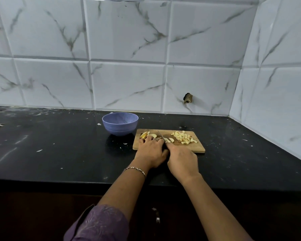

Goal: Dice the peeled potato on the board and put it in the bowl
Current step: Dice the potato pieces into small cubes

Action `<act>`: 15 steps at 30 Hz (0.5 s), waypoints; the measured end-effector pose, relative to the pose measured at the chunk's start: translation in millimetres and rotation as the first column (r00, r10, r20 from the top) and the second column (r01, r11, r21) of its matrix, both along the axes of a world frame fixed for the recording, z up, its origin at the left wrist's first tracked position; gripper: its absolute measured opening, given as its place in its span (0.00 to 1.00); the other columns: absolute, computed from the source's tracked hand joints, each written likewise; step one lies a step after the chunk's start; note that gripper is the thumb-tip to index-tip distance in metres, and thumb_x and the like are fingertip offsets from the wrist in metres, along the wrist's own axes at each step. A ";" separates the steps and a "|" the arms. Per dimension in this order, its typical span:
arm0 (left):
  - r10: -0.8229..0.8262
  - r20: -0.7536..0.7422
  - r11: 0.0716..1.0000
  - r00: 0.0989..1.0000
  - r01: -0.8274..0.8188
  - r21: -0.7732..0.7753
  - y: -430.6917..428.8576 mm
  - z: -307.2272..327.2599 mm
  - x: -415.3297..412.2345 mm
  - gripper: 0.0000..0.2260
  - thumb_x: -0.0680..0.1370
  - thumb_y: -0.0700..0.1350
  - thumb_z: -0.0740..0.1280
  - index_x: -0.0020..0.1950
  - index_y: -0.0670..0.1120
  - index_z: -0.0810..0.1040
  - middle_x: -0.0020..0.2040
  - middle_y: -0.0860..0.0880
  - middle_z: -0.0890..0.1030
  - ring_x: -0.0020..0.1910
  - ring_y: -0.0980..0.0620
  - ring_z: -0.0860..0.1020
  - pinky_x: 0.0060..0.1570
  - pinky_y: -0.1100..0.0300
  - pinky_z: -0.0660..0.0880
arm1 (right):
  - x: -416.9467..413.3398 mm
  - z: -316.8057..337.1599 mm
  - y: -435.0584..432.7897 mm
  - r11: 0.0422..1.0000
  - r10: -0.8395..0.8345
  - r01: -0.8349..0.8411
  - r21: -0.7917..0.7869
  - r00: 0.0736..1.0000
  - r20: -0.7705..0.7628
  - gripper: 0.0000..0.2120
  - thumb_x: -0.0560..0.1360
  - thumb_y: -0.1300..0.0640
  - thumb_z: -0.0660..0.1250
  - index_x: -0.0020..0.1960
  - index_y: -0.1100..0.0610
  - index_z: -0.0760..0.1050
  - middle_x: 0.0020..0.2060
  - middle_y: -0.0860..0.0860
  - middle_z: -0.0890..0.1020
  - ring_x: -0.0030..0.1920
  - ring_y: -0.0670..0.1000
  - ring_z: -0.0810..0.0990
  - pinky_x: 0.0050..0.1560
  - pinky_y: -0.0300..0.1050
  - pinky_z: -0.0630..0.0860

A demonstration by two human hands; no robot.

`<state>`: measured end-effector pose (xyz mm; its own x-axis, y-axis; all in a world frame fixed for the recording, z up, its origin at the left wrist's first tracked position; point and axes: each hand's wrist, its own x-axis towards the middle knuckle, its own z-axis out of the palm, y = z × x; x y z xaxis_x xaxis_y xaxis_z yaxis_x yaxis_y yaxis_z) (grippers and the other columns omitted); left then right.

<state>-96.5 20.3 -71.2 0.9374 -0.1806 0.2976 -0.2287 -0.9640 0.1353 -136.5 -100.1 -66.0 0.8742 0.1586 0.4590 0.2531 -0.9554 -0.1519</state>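
On the board [198, 150], the left hand [151, 151] curls over the remaining potato slices [149, 135]. The right hand [182, 161] grips the knife [161, 134]. The slices are likely firm, wet and slippery, so pin them from above. The dice [184, 137] lie right, away from the bowl [120, 125].

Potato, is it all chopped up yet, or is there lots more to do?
Partly. Done: a pile of dice sits on the right side of the board. In hand: the left hand holds uncut slices while the right hand cuts with the knife. Left: finish those slices, then move everything to the bowl, where no potato shows yet.
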 end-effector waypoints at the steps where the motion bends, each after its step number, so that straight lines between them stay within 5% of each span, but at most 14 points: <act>1: 0.001 0.004 1.000 1.000 -0.001 0.000 -0.4 0.0 -0.9 0.18 0.82 0.53 0.54 0.67 0.47 0.72 0.68 0.47 0.75 0.71 0.45 0.63 0.65 0.46 0.59 | -0.1 -0.9 -0.3 1.000 -0.006 0.006 0.017 1.000 -0.003 0.20 0.80 0.60 0.59 0.70 0.47 0.70 0.51 0.49 0.82 0.53 0.52 0.80 0.49 0.47 0.76; 15: 0.002 -0.014 1.000 1.000 -0.002 0.018 1.0 -0.2 -5.0 0.23 0.80 0.56 0.55 0.72 0.48 0.69 0.77 0.52 0.64 0.76 0.49 0.58 0.69 0.43 0.56 | -8.5 -5.5 -5.4 0.970 -0.068 0.063 0.233 0.998 0.014 0.21 0.82 0.56 0.60 0.73 0.45 0.69 0.51 0.49 0.82 0.54 0.52 0.80 0.51 0.49 0.78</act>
<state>-101.6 21.2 -71.3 0.9417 -0.1842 0.2817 -0.2254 -0.9667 0.1213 -145.0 -105.5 -71.5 0.8685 -0.0116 0.4955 0.1972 -0.9091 -0.3670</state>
